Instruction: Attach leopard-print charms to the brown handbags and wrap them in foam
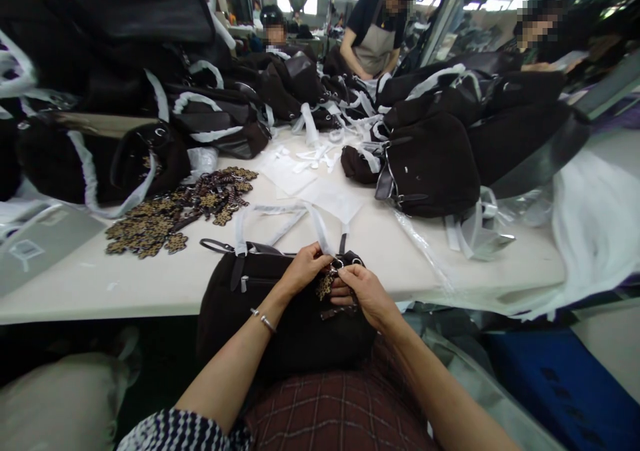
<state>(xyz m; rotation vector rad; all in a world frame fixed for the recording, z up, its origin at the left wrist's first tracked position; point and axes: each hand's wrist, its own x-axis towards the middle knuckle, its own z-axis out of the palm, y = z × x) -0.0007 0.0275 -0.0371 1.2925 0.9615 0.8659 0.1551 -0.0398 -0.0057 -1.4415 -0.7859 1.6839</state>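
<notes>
A dark handbag [280,331] leans at the table's front edge against my lap, its straps wrapped in white paper. At its upper right, my left hand [306,267] pinches close to a metal ring; the small part between the fingertips is hidden. My right hand [367,294] is closed on a bag charm [325,285] with a gold flower-like pendant, next to the same ring. A zip pull [244,284] hangs on the bag's front at the left. Both hands nearly touch each other.
A heap of similar charms [145,227] lies on the white table [250,271] at left. Dark bags [430,164] are piled on both sides, with paper scraps [320,157] between. Co-workers [375,34] are across the table. A blue box [565,384] stands low at right.
</notes>
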